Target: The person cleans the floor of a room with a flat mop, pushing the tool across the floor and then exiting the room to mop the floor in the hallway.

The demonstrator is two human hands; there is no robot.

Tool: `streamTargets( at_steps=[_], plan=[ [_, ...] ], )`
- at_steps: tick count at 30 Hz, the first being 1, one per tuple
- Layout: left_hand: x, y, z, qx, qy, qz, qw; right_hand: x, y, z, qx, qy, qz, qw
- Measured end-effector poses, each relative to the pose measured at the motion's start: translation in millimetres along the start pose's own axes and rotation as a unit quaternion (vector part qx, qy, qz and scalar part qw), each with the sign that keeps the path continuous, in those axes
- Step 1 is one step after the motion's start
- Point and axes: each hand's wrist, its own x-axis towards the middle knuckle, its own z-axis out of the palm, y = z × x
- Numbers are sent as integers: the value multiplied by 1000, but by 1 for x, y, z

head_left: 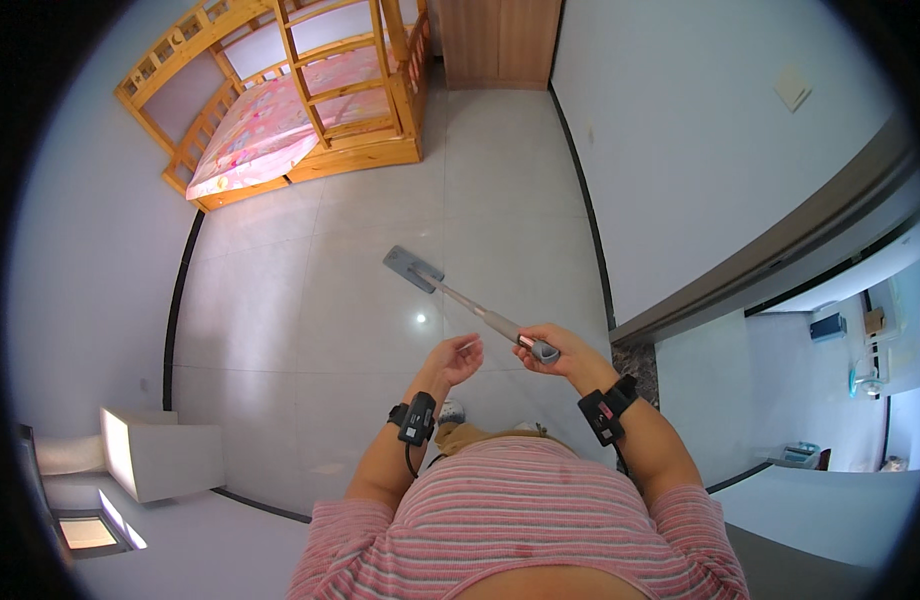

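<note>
Pale floor tiles [310, 300] lie under a flat mop [413, 268], its handle gripped by the right hand [560, 352].

One mop [460, 297], one bunk bed [300, 95], two wristbands [417, 418]

Top: short-sleeved knit shirt [525, 510], horizontal stripes in pink, white and a darker grey-rose, fine ribbed look. Sleeves [695, 520] end above the elbow, same stripe pattern, forearms bare below.

Left wrist: black strap with a small boxy black module [417, 418] on the back of the wrist, thin black cable [410, 462] dropping from it along the forearm toward the body.

Right wrist: matching black band and module [606, 410], blocky, with a small light-coloured marking on its face; a thin dark cable runs off it under the arm.

Left hand [457, 357] and right hand [568, 352] bare, no gloves, no rings that I can make out. Tan fabric [470, 435] shows just past the shirt hem; can't tell the garment.
</note>
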Motion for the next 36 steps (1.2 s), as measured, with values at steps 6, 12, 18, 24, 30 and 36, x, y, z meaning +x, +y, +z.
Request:
streamTargets(
  at_steps=[6, 12, 18, 24, 30, 36],
  plan=[
    [3, -6, 9, 10, -13, -24, 1000, -15, 2, -12, -75, 15, -51, 996],
    [7, -22, 22, -18, 13, -13, 1000, -27, -10, -27, -227, 107, -40, 967],
    [16, -34, 23, -12, 71, 15, 997, -20, -51, -44, -272, 96, -78, 954],
    [32, -15, 19, -28, 69, 28, 997, 0, -97, -34, -286, 109, -70, 950],
    [56, 17, 36, -48, 56, 32, 997, 10, -138, -20, -334, 91, -68, 936],
    [75, 57, 53, -48, 48, 37, 997, 24, -176, -5, -370, 107, -73, 920]
  ],
)
